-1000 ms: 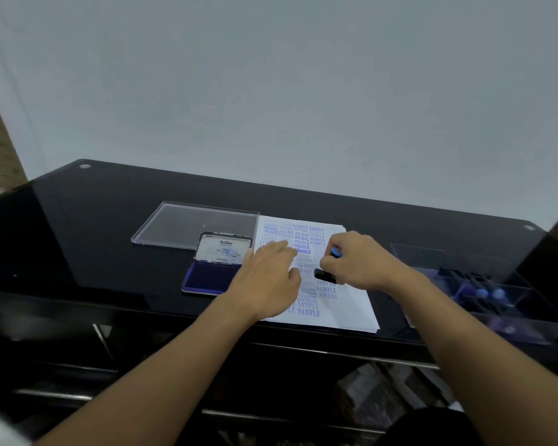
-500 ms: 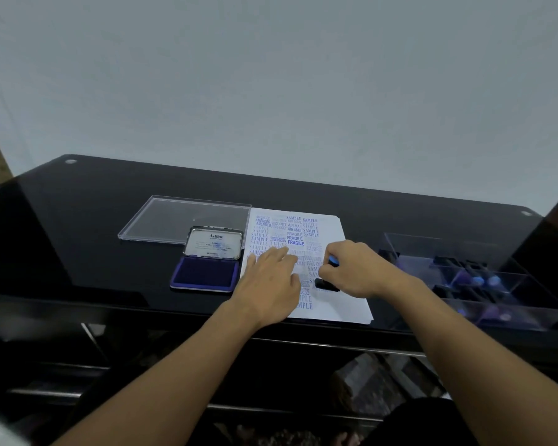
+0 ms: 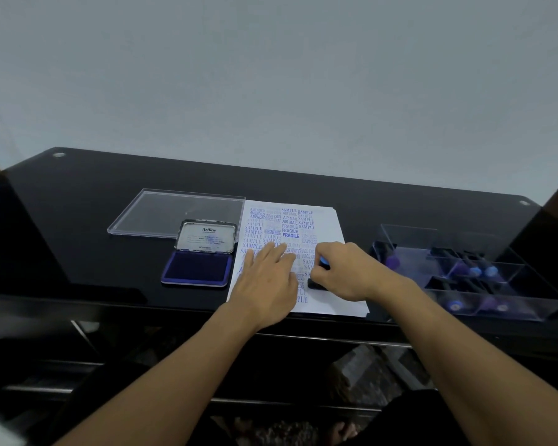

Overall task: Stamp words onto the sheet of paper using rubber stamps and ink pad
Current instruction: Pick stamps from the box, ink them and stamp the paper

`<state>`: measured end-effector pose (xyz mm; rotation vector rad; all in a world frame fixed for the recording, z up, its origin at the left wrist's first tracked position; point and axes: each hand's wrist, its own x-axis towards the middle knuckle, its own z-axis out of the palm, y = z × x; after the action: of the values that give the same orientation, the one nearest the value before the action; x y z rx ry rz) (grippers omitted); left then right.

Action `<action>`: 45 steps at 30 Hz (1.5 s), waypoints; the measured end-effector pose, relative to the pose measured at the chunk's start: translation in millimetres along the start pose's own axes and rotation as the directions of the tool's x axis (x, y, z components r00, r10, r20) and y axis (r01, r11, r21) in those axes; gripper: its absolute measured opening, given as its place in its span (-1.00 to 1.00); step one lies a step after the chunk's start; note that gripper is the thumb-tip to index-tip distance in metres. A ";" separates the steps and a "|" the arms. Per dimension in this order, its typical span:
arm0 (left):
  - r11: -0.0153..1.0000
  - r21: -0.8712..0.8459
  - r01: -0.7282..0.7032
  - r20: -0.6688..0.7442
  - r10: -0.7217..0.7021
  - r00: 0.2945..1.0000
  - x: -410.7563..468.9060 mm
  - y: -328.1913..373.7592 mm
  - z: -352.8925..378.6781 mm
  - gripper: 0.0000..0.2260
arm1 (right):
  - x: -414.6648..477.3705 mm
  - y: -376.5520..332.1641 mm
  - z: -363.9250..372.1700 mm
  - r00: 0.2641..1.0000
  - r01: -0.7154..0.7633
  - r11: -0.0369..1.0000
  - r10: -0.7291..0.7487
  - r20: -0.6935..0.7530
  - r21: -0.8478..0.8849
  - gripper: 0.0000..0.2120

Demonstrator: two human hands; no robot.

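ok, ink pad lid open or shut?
Open. The ink pad has its lid hinged back, label showing, blue pad surface exposed.

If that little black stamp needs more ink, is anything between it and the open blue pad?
Yes. The left hand lies flat on the white sheet, between the black rubber stamp in the right hand and the open blue ink pad.

White sheet [image 3: 332, 226] flat, blue words; black stamp [image 3: 316, 283] on it; open ink pad [image 3: 196, 268] just left.
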<state>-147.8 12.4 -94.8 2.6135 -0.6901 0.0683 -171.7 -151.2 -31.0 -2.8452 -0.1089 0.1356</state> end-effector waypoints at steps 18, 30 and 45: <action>1.000 0.027 -0.008 -0.025 0.009 1.000 -1.9 -2.7 7.4 -0.58 | -4.9 -0.2 25.2 0.991 0.005 0.998 0.003 -0.136 0.064 -0.85; 1.000 0.013 0.000 -0.017 0.000 1.000 -0.5 -2.6 7.1 -0.58 | -1.4 -0.9 29.9 0.984 -0.024 0.995 0.041 -0.176 0.098 -0.83; 1.000 0.006 0.002 -0.015 -0.002 1.000 -1.8 -2.0 5.4 -0.58 | 0.4 -2.8 26.5 0.987 -0.054 0.993 0.069 -0.143 0.109 -0.78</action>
<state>-148.8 12.5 -100.7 2.6168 -0.6837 0.0895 -174.3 -141.0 -55.5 -2.7429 0.0168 -0.0544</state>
